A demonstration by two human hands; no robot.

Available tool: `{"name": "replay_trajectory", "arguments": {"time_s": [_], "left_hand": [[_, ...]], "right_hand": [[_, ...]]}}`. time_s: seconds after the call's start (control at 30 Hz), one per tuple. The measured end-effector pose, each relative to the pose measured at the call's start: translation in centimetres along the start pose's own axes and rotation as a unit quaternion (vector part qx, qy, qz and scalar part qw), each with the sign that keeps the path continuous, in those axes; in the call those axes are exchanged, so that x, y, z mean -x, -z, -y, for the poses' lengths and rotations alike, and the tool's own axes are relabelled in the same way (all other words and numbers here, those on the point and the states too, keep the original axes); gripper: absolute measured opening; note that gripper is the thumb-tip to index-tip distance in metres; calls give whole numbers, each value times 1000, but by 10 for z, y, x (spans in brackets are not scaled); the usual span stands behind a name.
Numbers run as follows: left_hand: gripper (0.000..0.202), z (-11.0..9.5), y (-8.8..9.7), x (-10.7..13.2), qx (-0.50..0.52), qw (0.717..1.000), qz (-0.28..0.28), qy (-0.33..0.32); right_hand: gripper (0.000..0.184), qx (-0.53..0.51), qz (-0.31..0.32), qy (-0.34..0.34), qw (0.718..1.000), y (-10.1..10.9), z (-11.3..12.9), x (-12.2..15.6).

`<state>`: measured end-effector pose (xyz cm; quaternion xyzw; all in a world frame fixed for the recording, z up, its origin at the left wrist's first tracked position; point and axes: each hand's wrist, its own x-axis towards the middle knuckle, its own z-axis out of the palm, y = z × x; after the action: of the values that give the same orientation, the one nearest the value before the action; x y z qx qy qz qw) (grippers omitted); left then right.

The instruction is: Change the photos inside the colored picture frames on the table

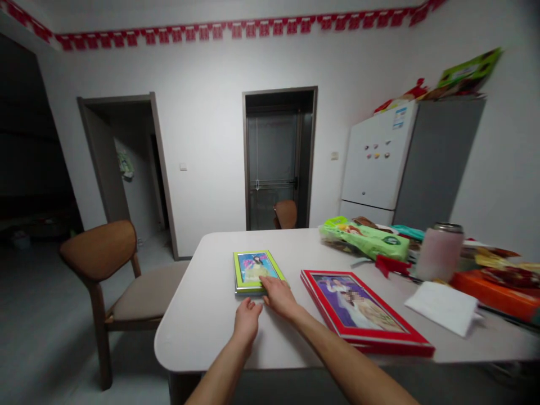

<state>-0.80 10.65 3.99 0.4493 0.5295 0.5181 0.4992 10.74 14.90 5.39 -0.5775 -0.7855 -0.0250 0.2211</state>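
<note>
A small picture frame with a lime-green border lies flat on the table, showing a figure in a yellow dress. My right hand grips its near right corner, fingers over the top and thumb low at the side. Just in front of the frame's near edge, my left hand has its fingers curled in, with nothing visible in them. To the right of my right hand lies a larger red picture frame with a wedding-style photo; its thick layered edge looks like more than one frame stacked.
The white table has a rounded left corner. On its right side are a green snack package, a pink jar, a folded white paper and an orange box. A wooden chair stands left; a fridge stands behind.
</note>
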Motion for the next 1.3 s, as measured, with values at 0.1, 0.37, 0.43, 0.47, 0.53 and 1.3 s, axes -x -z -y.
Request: {"name": "replay_trajectory", "arguments": {"time_s": [0.1,0.37,0.43,0.47,0.53,1.3], "left_hand": [[28,2,8,-2,69,997,-5,26],[16,-6,9,24,219,973,-53,-48],[18,-14,9,39,221,970,-61,-77],[20,-19,9,48,207,972,-61,-94],[24,-31,9,67,146,978,-46,-138],[57,-16,33,113,-475,820,215,-235]], "right_hand": [[32,15,5,11,1000,1,9,4],[36,-155,20,38,987,28,36,59],[44,-265,22,0,964,40,43,66],[47,-324,18,-26,946,47,45,68],[53,-430,-3,-93,898,62,49,70],[38,-421,57,-194,884,57,-10,120]]}}
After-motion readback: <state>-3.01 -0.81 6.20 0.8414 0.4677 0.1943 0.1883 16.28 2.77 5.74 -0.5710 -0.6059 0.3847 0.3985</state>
